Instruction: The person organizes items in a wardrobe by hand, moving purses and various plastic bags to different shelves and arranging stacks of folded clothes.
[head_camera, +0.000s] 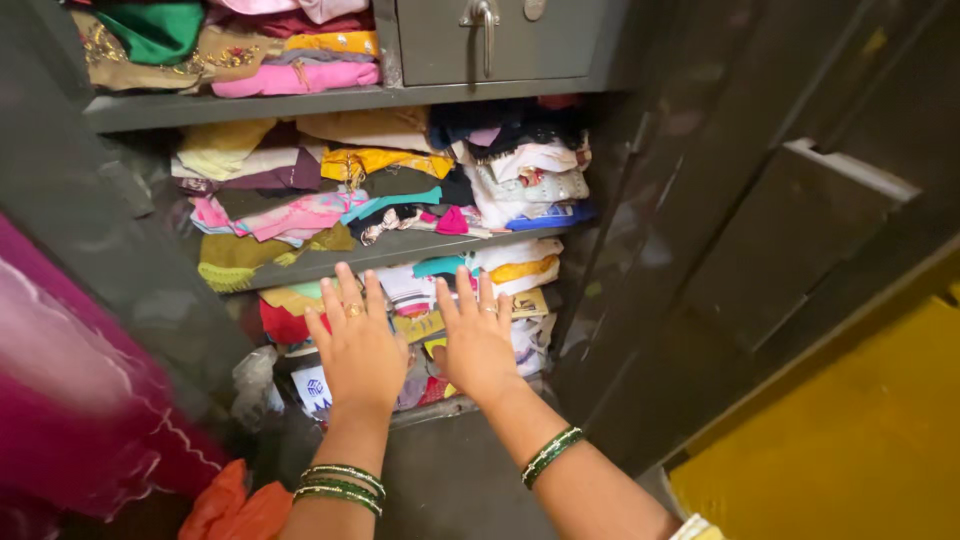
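Reaching into a grey steel cupboard (690, 250) — left hand (360, 350) and right hand (478, 345) side by side, fingers spread, palms down, gripping nothing. Just beyond the fingertips, on the bottom shelf — folded clothes (500, 272). Above, more stacks (380, 185); green bangles (343, 486) on both wrists.

Both hands were out flat, fingers spread, palms facing the bottom shelf of the cupboard. Just beyond the left hand (358, 350) sat a red folded cloth (280, 325) to its left, with a white packet (312, 388) low beside the wrist. Ahead of the right hand (478, 345), a yellow flat packet (425, 325) peeked between the two hands, and white folded clothes (525, 345) lay stacked just off its right edge. Whether the palms touched anything was unclear.
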